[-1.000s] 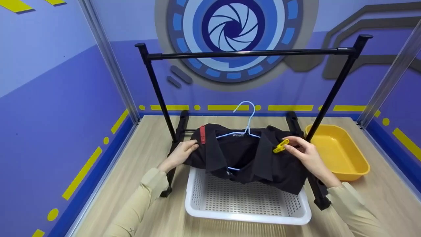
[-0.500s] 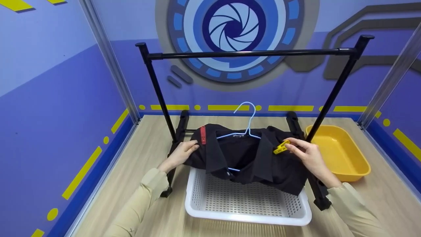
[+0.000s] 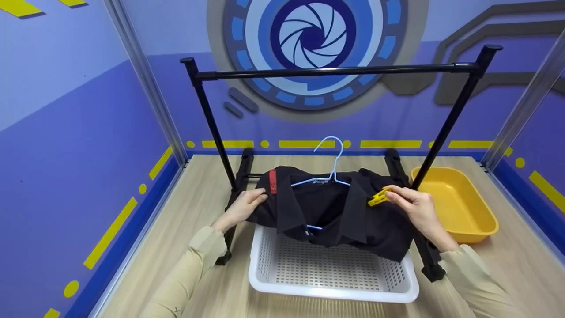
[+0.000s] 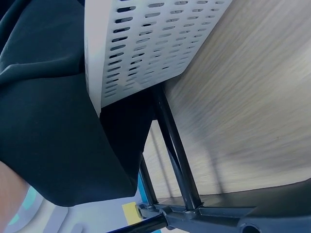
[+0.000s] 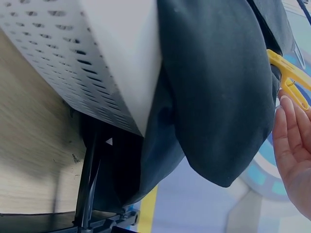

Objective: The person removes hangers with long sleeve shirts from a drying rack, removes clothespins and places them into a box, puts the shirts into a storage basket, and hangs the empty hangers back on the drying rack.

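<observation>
A black collared shirt (image 3: 384, 232) lies over a white basket (image 3: 333, 291), with a light blue wire hanger (image 3: 340, 150) inside it and the hook rising from the neck. My left hand (image 3: 240, 206) grips the shirt's left shoulder. Beside those fingers a red clothespin (image 3: 273, 182) is clipped to the cloth. At the opposite shoulder, my right hand (image 3: 417, 207) pinches a yellow clothespin (image 3: 377, 198) by its handle end. In the right wrist view the tip of this yellow clothespin (image 5: 286, 70) meets the shirt's edge. Only a sliver of the left hand (image 4: 10, 191) shows in the left wrist view.
A black garment rack (image 3: 335, 71) spans the space, its feet on either side of the basket. To the right, behind one post, stands a yellow tub (image 3: 459, 203). Blue-purple panels (image 3: 88, 154) enclose the wooden tabletop (image 3: 198, 176).
My right hand and the yellow clothespin shift very slightly to the right. The left hand, shirt and red clothespin stay in place.
</observation>
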Demonstrator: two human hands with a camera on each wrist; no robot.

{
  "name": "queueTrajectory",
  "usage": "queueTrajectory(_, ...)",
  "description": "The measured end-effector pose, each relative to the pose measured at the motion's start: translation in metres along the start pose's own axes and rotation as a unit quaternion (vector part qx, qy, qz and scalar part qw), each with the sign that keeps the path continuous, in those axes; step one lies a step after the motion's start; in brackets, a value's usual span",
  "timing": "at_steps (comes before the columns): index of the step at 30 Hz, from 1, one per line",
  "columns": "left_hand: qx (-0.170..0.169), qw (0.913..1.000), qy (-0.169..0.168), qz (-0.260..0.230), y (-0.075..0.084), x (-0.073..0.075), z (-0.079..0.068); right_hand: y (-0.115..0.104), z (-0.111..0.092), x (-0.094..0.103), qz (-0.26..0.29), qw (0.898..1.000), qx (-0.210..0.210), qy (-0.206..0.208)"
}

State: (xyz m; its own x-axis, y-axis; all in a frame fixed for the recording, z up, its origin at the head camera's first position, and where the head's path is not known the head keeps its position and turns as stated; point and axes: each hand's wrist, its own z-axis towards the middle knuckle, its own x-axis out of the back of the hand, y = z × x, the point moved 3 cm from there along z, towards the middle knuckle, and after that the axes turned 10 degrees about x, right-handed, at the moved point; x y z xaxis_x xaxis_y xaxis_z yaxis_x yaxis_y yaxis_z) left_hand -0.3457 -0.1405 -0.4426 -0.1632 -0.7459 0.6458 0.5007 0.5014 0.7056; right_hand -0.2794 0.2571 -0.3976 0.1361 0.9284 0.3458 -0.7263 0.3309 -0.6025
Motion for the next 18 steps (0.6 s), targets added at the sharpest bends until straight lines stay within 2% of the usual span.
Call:
queueTrajectory(10,-0.006,1.0000,-0.001,0.007,0.000,0.000,0.000,0.031,-0.007,0.004,-0.025,0.998,0.022,0.044)
queueTrajectory(14,-0.013,0.9999,-0.001,0.000,0.000,0.000,-0.001,0.028,-0.006,0.004,-0.028,0.998,0.018,0.052)
queueTrajectory(18,-0.010,0.9999,-0.001,-0.010,0.000,-0.001,-0.001,0.013,-0.004,0.004,-0.031,0.998,0.008,0.054)
